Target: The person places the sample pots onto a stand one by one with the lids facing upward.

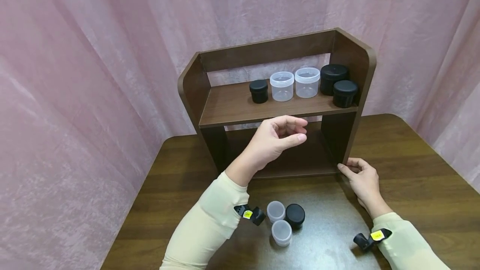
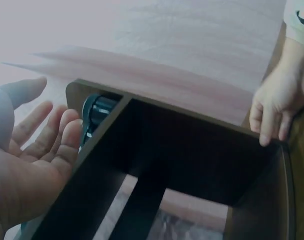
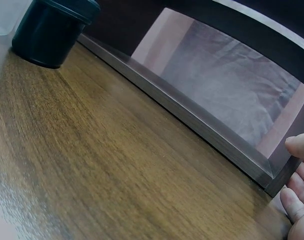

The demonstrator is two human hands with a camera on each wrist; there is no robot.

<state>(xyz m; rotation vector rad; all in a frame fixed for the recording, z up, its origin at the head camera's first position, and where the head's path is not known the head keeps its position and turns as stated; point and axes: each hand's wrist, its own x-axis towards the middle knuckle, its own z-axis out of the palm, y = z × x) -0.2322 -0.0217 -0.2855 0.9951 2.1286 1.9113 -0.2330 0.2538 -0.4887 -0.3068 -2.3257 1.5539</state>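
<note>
A two-tier brown wooden shelf [image 1: 228,105] stands on the table. My left hand [image 1: 279,138] hovers in front of its upper board, fingers loosely bent, thumb apart from them, nothing held. At the shelf's lower right front corner, my right hand [image 1: 363,180] pinches the side panel, thumb [image 3: 298,146] on one face and fingers on the other. The upper board carries a small black jar [image 1: 258,91], two clear jars [image 1: 282,88] with translucent lids, a large black jar [image 1: 334,79] and, before it, a smaller black jar [image 1: 344,95].
On the table in front of the shelf are two translucent-lidded jars [image 1: 281,232] and a black jar [image 1: 295,215], close together. A pink curtain [image 1: 112,53] hangs behind the wooden table [image 1: 397,153], whose back edge is rounded at the corners.
</note>
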